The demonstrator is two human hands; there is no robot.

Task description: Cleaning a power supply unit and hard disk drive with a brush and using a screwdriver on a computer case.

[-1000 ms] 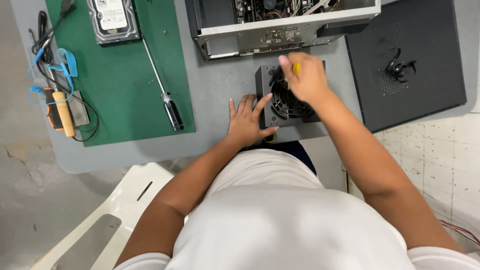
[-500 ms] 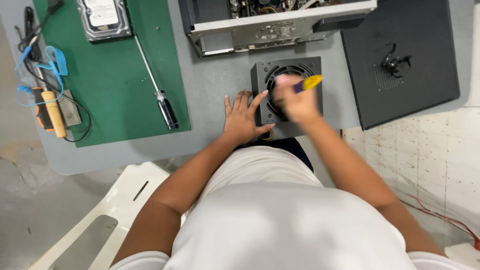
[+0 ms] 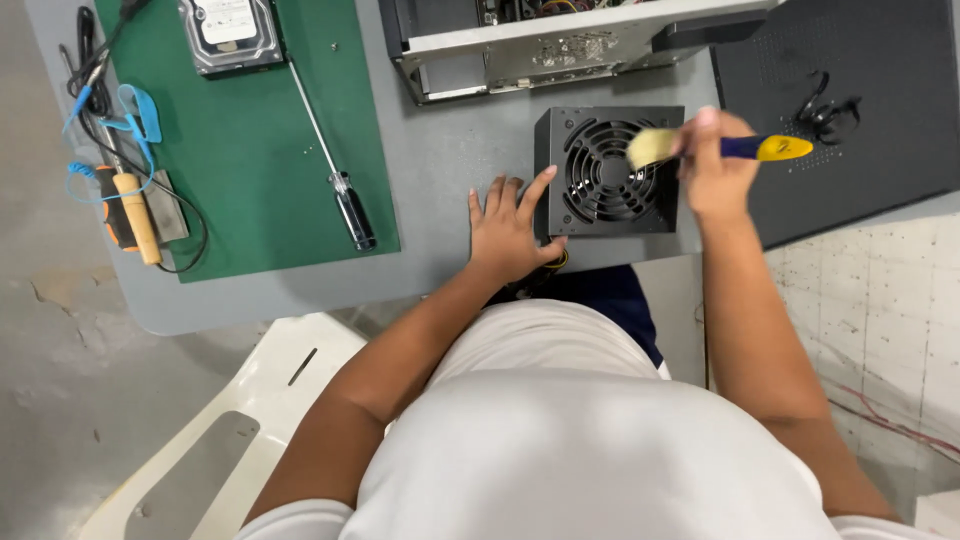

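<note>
While the right hand (image 3: 718, 165) grips a small brush (image 3: 700, 148) with a blue and yellow handle, its pale bristles sit right on the round fan grille of a black power supply box (image 3: 608, 170). The box rests on the grey desk (image 3: 450, 170), between the two hands and close to the person's body. The left hand (image 3: 508, 225) lies flat with its fingers spread wide; it holds nothing, and its thumb side presses on the left edge of the box, it seems to keep the box from sliding. The step in hand looks like brushing dust off the fan grille, and it seems to be in the middle, as the bristles are on the upper right part of the grille only. A good next move would need short, soft strokes across the rest of the grille, with the left hand staying firm on the box so it does not shift. The bristles should go between the bars without pushing hard on the fan blades. Just past the hands, farther from the body, stands an open computer case (image 3: 560, 40). Beyond the right hand lies a black side panel (image 3: 880, 110). Well away from the left hand is a green mat (image 3: 250, 170), with a long screwdriver (image 3: 330, 150) and a hard drive (image 3: 228, 30) on it, and more tools with cables (image 3: 110, 150) at its far edge.
</note>
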